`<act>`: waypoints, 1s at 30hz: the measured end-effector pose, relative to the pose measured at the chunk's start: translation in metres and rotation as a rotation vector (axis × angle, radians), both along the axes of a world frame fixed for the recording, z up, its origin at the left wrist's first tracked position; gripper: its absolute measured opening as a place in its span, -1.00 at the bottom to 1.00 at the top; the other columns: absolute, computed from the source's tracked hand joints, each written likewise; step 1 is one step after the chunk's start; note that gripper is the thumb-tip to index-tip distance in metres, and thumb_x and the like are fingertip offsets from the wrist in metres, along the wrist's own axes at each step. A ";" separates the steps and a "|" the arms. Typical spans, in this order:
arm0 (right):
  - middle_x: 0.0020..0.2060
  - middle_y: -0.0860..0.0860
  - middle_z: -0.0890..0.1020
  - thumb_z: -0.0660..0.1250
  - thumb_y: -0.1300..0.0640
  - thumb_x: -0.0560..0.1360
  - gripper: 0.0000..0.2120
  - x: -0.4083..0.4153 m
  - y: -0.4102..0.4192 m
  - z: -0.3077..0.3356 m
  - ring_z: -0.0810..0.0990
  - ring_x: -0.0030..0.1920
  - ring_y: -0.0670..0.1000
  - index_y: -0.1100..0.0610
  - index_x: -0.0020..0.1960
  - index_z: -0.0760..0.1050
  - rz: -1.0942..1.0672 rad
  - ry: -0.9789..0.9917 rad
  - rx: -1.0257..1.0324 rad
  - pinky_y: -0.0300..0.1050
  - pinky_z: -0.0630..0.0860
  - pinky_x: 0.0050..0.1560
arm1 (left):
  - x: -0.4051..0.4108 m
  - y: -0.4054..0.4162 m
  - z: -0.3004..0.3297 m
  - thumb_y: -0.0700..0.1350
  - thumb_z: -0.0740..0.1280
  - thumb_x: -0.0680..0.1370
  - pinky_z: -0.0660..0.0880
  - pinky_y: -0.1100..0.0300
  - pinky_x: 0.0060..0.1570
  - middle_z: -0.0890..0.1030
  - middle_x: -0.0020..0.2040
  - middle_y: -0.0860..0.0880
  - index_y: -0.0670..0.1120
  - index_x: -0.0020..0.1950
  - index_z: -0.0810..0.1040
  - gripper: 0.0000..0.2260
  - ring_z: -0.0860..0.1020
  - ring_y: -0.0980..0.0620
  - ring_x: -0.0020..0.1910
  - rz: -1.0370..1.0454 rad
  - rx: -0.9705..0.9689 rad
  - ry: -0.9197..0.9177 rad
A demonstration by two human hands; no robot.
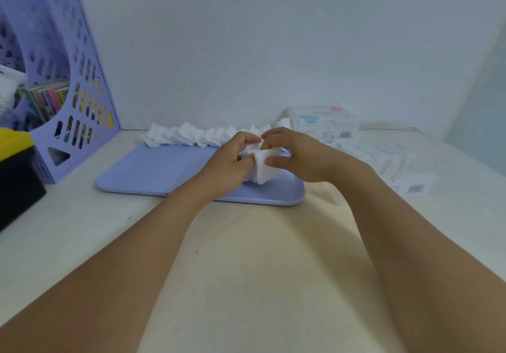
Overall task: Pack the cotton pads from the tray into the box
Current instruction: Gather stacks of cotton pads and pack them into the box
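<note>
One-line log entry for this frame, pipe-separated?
phase: gathering | left hand: grips pad stack | right hand: grips same stack | tray: pad row at far edge | box: behind tray's right end

Your bundle of white square cotton pads (262,166) stands on edge over the right part of the lilac tray (153,172), pressed between your left hand (230,161) and right hand (298,158), with fingers curled over its top. Behind it, a long ragged row of cotton pads (191,135) lies along the tray's far edge, the pads leaning and fanned at uneven angles. The tray is flat, rectangular with rounded corners, and sits on the table. The white box (325,124) stands beyond the tray's far right corner, against the wall, showing pastel blobs and a barcode.
</note>
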State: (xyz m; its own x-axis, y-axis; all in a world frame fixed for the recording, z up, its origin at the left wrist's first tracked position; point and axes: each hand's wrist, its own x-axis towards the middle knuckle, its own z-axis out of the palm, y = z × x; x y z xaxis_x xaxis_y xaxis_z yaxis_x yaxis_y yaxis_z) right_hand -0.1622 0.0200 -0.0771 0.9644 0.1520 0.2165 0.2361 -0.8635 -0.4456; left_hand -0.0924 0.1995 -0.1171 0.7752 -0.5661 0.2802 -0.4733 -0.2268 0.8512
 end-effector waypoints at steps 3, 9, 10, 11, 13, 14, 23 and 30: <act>0.30 -0.01 0.51 0.38 0.15 0.59 -0.79 0.003 0.001 -0.005 0.46 0.27 0.00 0.06 0.21 0.52 -0.048 -0.012 0.073 -0.24 0.35 0.17 | -0.002 -0.001 0.004 -0.08 0.16 0.67 0.48 -0.04 0.28 0.54 0.23 0.02 0.14 0.33 0.42 -0.74 0.53 -0.05 0.24 0.003 -0.058 0.158; 0.31 -0.03 0.47 0.49 0.14 0.50 -0.42 0.000 0.010 -0.009 0.46 0.29 -0.03 -0.07 0.45 0.35 -0.024 0.001 0.168 -0.29 0.36 0.09 | -0.009 -0.004 0.006 -0.25 0.33 0.56 0.53 0.11 0.15 0.45 0.21 -0.04 0.11 0.52 0.13 -0.37 0.52 0.02 0.11 -0.048 0.050 0.213; 0.28 -0.02 0.50 0.51 0.13 0.48 -0.45 0.001 0.010 -0.010 0.49 0.24 -0.01 -0.06 0.40 0.42 -0.040 -0.036 0.143 -0.26 0.38 0.09 | -0.009 -0.004 0.005 -0.27 0.35 0.54 0.54 0.12 0.12 0.45 0.18 -0.04 0.12 0.53 0.12 -0.33 0.52 0.03 0.08 -0.041 0.075 0.202; 0.25 -0.01 0.52 0.53 0.13 0.45 -0.51 0.002 0.010 -0.009 0.51 0.19 0.00 -0.04 0.33 0.49 -0.064 -0.081 0.129 -0.23 0.40 0.08 | -0.008 -0.004 0.005 -0.27 0.36 0.54 0.54 0.16 0.08 0.45 0.18 -0.03 0.12 0.53 0.11 -0.31 0.52 0.04 0.07 -0.028 0.089 0.196; 0.17 -0.01 0.55 0.57 0.14 0.40 -0.59 0.002 0.008 -0.005 0.51 0.09 -0.01 -0.02 0.20 0.57 -0.111 -0.132 0.129 -0.27 0.40 -0.02 | -0.006 -0.002 0.006 -0.26 0.30 0.57 0.49 0.22 0.05 0.45 0.25 -0.05 0.10 0.54 0.11 -0.36 0.51 0.03 0.12 -0.007 0.067 0.215; 0.13 -0.02 0.55 0.58 0.15 0.39 -0.63 0.002 0.007 -0.004 0.52 0.05 -0.02 -0.01 0.16 0.59 -0.125 -0.131 0.131 -0.34 0.39 -0.08 | -0.005 -0.002 0.006 -0.25 0.26 0.59 0.49 0.20 0.09 0.45 0.30 -0.07 0.09 0.55 0.13 -0.41 0.51 0.00 0.17 -0.005 0.046 0.230; -0.06 -0.10 0.57 0.59 0.23 0.37 -0.72 -0.001 0.000 0.001 0.52 -0.19 -0.07 0.01 -0.02 0.59 -0.123 -0.061 0.194 -0.48 0.41 -0.27 | 0.000 0.006 0.002 -0.29 0.27 0.59 0.55 -0.05 0.22 0.55 0.24 0.00 0.08 0.32 0.44 -0.62 0.55 -0.02 0.21 -0.004 0.070 0.103; -0.05 0.04 0.63 0.58 0.22 0.38 -0.77 -0.003 -0.005 0.003 0.56 -0.30 -0.04 0.08 -0.03 0.61 -0.099 0.019 0.236 -0.24 0.55 -0.29 | 0.006 0.003 -0.005 -0.32 0.28 0.53 0.59 0.03 0.04 0.60 0.17 0.03 0.04 0.27 0.50 -0.62 0.60 -0.02 0.12 0.105 0.049 -0.012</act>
State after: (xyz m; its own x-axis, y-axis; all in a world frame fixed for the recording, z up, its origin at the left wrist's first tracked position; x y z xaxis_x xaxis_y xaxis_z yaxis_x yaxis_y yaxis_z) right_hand -0.1655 0.0148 -0.0738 0.9763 0.0035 0.2162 0.1448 -0.7534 -0.6414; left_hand -0.0861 0.2024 -0.1222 0.8278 -0.4953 0.2635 -0.4547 -0.3171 0.8323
